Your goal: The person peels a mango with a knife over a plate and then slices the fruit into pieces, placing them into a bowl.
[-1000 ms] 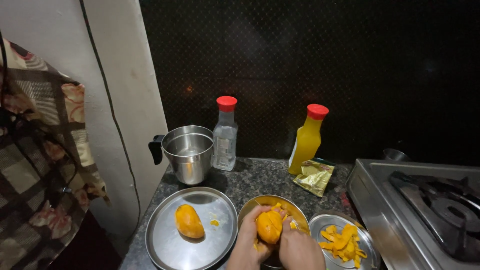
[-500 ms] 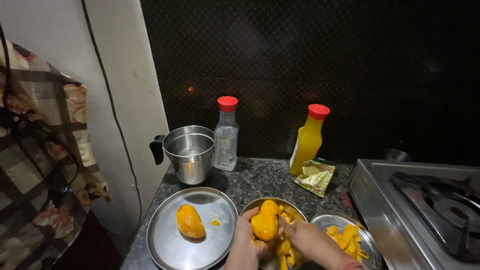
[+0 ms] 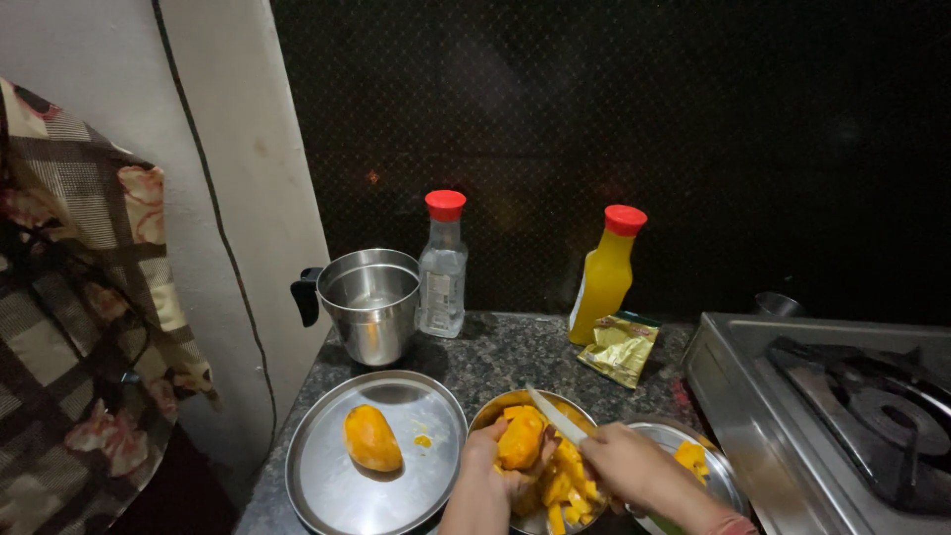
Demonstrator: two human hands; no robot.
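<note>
On the dark stone surface [image 3: 495, 357], I keep the work over the steel bowl [image 3: 490, 408] so cut pieces [image 3: 561, 485] drop inside. My left hand [image 3: 483, 485] cups the peeled mango [image 3: 521, 438] in a firm grip; my right hand [image 3: 626, 468] is closed round the knife [image 3: 555, 416]. I'd judge shallow strokes angled away from the holding fingers safest, since the flesh looks slippery.

Peeled orange mango [image 3: 519, 439] upright over steel bowl [image 3: 487, 412] of cut chunks; knife [image 3: 557, 417] blade angled against its top.
</note>
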